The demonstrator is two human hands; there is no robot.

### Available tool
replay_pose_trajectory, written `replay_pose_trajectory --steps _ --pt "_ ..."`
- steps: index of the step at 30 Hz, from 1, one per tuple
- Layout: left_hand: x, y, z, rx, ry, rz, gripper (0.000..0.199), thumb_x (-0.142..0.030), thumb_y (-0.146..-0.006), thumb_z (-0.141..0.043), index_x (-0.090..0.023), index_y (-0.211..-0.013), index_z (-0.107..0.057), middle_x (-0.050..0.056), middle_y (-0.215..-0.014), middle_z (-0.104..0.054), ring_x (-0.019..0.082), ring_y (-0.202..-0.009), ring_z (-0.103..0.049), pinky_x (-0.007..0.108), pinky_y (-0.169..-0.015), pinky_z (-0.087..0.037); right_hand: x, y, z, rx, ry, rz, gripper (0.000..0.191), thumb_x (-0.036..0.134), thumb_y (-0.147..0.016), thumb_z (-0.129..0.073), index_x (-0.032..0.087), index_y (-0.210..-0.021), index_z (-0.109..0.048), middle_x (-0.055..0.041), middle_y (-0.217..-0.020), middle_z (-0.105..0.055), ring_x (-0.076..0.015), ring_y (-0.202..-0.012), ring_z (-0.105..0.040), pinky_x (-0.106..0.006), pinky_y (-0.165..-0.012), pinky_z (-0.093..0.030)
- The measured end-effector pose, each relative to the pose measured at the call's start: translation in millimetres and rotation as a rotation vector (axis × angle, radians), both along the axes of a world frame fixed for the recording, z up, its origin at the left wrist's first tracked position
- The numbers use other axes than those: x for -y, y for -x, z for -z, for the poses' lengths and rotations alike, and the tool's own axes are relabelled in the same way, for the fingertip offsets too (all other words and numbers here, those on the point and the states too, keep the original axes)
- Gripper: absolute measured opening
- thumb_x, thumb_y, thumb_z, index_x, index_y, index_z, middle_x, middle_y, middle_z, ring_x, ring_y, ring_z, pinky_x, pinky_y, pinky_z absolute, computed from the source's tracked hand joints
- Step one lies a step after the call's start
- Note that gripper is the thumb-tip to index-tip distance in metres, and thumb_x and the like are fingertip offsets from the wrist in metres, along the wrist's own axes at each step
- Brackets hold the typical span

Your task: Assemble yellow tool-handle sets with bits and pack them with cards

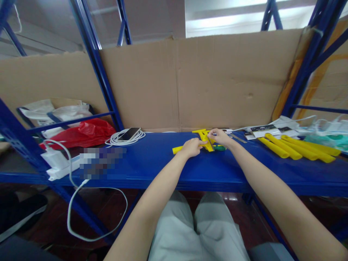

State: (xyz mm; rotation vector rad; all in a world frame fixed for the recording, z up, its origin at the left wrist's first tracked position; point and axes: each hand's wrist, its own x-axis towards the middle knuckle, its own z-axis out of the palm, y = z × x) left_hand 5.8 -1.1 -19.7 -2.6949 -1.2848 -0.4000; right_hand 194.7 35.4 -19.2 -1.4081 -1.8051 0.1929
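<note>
Two knees in pale trousers point(195, 226) sit nearest, below the grip, over a dark reddish floor point(236, 214). Just beyond runs a blue metal shelf point(152, 157), its smooth top catching a faint sheen. Well to the left of the grip, near the shelf's front edge, I see a white power strip point(61, 171). On the shelf, the left hand point(192, 147) is closed around a yellow tool point(208, 145); the right hand's point(219, 137) fingertips bunch at its head, though I can't tell whether they clamp anything. A green handle point(219, 148) lies just beside the tool. Right of the grip rest several yellow tubes point(299, 146); left of it, a phone point(129, 134) sits on a coiled white cable point(112, 139). Behind the grip stands a cardboard sheet point(217, 79) between blue posts point(102, 72), and above it brightness pours from overhead point(244, 21).
</note>
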Motion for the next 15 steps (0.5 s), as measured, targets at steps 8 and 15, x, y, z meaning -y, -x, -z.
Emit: replay_pose_trajectory --steps 8,15 --pt "2.1 0.0 -1.8 -0.011 -0.011 0.028 0.042 -0.024 -0.09 -0.047 -0.03 -0.13 -0.057 0.007 -0.112 -0.065 0.022 -0.104 -0.061 0.029 -0.087 -0.047 -2.2 11.2 6.4 0.09 -0.06 -0.064 0.012 0.011 -0.07 -0.058 0.017 -0.06 -0.063 -0.0038 -0.074 -0.067 -0.0173 -0.078 -0.061 -0.03 -0.08 -0.046" --pt "3.7 -0.2 -2.5 -0.028 -0.01 0.024 0.042 -0.025 -0.091 -0.046 -0.032 -0.131 -0.056 0.007 -0.112 -0.064 0.022 -0.104 -0.061 0.029 -0.087 -0.047 -2.9 10.9 7.7 0.196 -0.061 0.002 0.013 0.01 -0.071 -0.056 0.018 -0.066 -0.065 -0.0062 -0.082 -0.068 -0.0202 -0.088 -0.06 -0.033 -0.087 -0.044"
